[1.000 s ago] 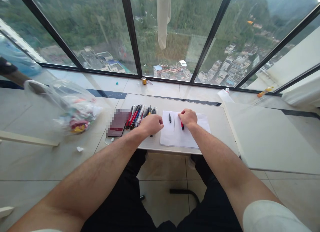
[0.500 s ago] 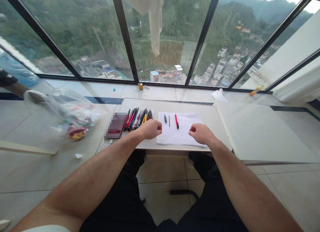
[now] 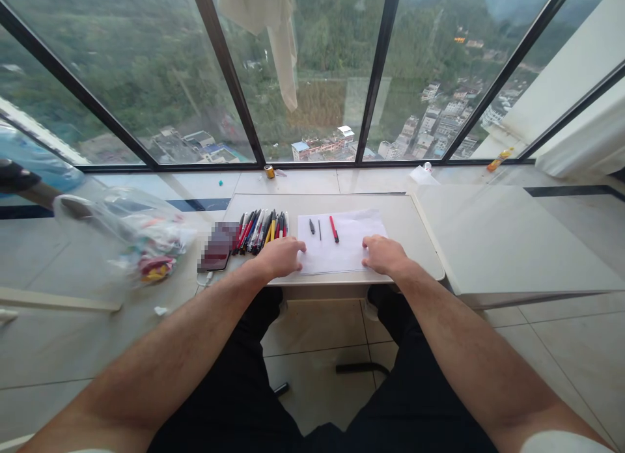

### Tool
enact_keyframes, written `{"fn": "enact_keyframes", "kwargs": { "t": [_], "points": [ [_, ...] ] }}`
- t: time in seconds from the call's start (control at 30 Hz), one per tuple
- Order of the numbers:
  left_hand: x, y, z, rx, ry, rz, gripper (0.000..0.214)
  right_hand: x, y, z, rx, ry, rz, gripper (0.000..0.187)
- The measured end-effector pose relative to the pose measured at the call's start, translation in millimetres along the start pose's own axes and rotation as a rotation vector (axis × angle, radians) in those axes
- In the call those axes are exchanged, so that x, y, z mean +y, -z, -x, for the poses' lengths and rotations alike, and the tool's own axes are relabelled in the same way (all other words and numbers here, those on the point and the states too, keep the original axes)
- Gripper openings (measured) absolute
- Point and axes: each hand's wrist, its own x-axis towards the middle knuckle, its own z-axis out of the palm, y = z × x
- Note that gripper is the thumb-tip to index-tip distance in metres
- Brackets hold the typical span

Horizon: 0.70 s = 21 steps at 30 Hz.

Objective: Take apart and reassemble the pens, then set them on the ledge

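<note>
Two bare hands reach in over the table (image 3: 400,220), one at each side of a stack of white paper (image 3: 344,259). The left grip (image 3: 301,256) is at the paper's left edge; thumb and forefinger show loosely bent, but I cannot tell whether they are clamped on the sheets. The right grip (image 3: 364,253) is at the right edge in a similar bent posture; its state likewise cannot be determined, the lower fingers being hidden.

Three items lie on the paper between the two grips, untouched by either. The red pen (image 3: 334,229) is roughly midway and slightly beyond the fingertips, its dark end toward the person and its upper end leaning left. Left of it lies a thin dark rod (image 3: 319,230), then a short dark pen piece (image 3: 312,226), the item nearest the left grip. All three are apart from one another.

A row of assorted pens (image 3: 261,229) lies left of the paper, just beyond the left hand. Beside that row is a dark flat device (image 3: 217,246), partly pixelated, with a white cable (image 3: 209,277) near its lower end. Farther left is a clear plastic bag (image 3: 149,245) with mixed contents. A gold-coloured can (image 3: 269,171) stands by the window frame.
</note>
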Motion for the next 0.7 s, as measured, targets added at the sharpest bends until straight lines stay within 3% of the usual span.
{"fn": "enact_keyframes", "kwargs": {
  "t": [0.2, 0.47, 0.7],
  "points": [
    [2.3, 0.6, 0.0, -0.032, -0.013, -0.077, 0.039, -1.9, 0.1, -1.0, -0.014, 0.02, 0.016, 0.04],
    [-0.4, 2.2, -1.0, -0.028, -0.038, -0.016, 0.038, 0.1, 4.8, -2.0, -0.06, 0.002, 0.001, 0.04],
    [-2.5, 4.6, -7.4, 0.118, 0.102, 0.244, 0.018, -5.2, 7.3, -12.6, 0.053, -0.052, -0.125, 0.019]
  ]
}}
